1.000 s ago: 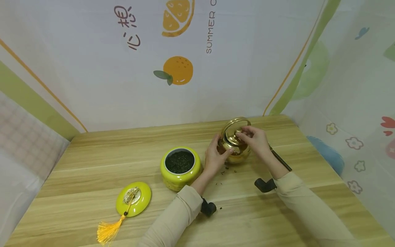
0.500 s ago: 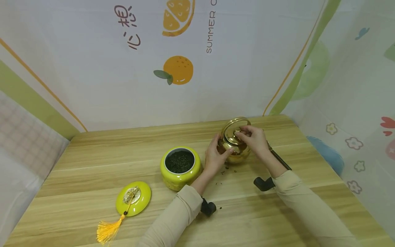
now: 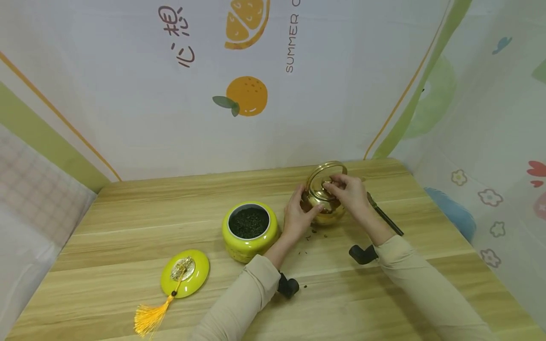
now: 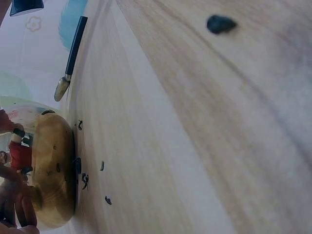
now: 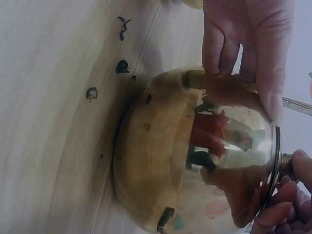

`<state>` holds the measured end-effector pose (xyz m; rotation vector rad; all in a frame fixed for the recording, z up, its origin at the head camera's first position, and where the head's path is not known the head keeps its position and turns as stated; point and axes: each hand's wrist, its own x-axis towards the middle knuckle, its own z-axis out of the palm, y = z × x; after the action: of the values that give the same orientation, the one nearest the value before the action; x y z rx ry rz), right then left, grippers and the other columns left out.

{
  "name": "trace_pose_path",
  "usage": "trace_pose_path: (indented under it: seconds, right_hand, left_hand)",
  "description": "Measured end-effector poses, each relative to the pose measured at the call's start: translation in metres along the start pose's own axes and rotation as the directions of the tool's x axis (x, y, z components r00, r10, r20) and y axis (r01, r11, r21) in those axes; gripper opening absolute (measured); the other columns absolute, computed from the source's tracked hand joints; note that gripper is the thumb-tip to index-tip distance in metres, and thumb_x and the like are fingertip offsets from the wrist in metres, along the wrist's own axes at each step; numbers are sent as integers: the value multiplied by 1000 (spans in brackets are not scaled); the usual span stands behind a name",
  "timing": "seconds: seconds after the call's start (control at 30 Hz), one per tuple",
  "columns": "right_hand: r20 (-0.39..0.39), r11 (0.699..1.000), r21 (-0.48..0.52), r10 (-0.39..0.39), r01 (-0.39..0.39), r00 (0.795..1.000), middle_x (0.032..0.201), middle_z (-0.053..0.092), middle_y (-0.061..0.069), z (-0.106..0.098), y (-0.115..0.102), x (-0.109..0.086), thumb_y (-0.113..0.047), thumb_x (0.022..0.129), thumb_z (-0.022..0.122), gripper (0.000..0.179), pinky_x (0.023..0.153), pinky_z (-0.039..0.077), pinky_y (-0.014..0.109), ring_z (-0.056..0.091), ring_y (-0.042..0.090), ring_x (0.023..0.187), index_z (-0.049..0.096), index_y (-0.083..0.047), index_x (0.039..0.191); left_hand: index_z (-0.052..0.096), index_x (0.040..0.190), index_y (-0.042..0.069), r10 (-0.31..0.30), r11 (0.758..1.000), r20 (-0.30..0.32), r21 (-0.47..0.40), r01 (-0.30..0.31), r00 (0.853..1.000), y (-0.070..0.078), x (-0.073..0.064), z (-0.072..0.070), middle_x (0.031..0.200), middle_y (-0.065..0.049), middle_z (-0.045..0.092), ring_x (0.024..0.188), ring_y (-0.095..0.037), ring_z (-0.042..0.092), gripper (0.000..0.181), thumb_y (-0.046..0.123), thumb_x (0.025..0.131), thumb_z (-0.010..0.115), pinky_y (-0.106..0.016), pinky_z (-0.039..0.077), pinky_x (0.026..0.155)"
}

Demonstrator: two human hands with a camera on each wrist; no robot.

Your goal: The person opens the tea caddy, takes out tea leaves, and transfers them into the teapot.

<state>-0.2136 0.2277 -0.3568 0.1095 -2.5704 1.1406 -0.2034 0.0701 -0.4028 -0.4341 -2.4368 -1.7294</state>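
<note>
A shiny gold teapot (image 3: 329, 219) with an arched handle (image 3: 332, 164) stands at the table's back right. My left hand (image 3: 297, 217) holds its left side, thumb across the front and fingers round the far side. With fingertips and thumb, my right hand (image 3: 353, 193) pinches the knob of the teapot lid (image 3: 318, 193), which lies over the opening. In the right wrist view, a thin dark line runs along the rim of the teapot (image 5: 156, 151) under the lid. The left wrist view shows the pot's lower side (image 4: 54, 170) at its edge.
Left of the teapot stands a yellow-green jar (image 3: 232, 242) of dark tea leaves. Its lid (image 3: 197, 279) with a yellow tassel (image 3: 151, 318) lies front left. A dark-handled scoop (image 3: 387, 219) lies right of the teapot. Stray tea leaves (image 3: 314, 231) dot the wood before the pot.
The right hand has shifted slightly left and down with the teapot lid, and the dark gap under the lid has narrowed. The left hand has stayed in place.
</note>
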Motion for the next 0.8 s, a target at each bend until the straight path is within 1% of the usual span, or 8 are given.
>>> trace_pose_path:
  seconds: [0.2, 0.4, 0.6, 0.8]
  right_hand:
    - [-30, 1000, -23, -11, 10, 1000, 85, 69, 19, 2, 0, -1, -16, 86, 69, 32, 53, 44, 13, 62, 23, 70, 67, 8, 107]
    - [-64, 998, -37, -46, 44, 997, 81, 69, 17, 5, 0, -2, -15, 85, 70, 29, 51, 43, 15, 59, 20, 65, 68, 8, 102]
    - [-80, 992, -104, -83, 74, 993, 77, 69, 14, 5, 1, -1, -17, 84, 71, 26, 52, 42, 20, 57, 18, 63, 70, 4, 100]
    - [-51, 989, -123, -92, 86, 994, 76, 68, 15, 5, -1, -1, -13, 82, 73, 25, 50, 40, 19, 57, 19, 61, 69, 6, 99]
  left_hand:
    - [37, 141, -2, 1, 1000, 2, -3, -1, 1000, 1, 0, 0, 148, -20, 34, 138, -31, 31, 73, 26, 84, 72, -41, 28, 114]
    - [37, 141, -1, -6, 1000, 1, 6, 6, 1000, 1, 0, 0, 148, -20, 35, 138, -30, 32, 73, 26, 84, 72, -41, 28, 114]
    - [39, 141, 1, -7, 1000, 4, 6, 7, 1000, 1, 0, 0, 147, -19, 36, 137, -31, 33, 70, 25, 84, 72, -42, 29, 114]
    - [39, 141, 1, -15, 1000, 4, 9, 15, 1000, 1, 0, 0, 148, -19, 35, 137, -31, 32, 70, 25, 84, 72, -42, 29, 114]
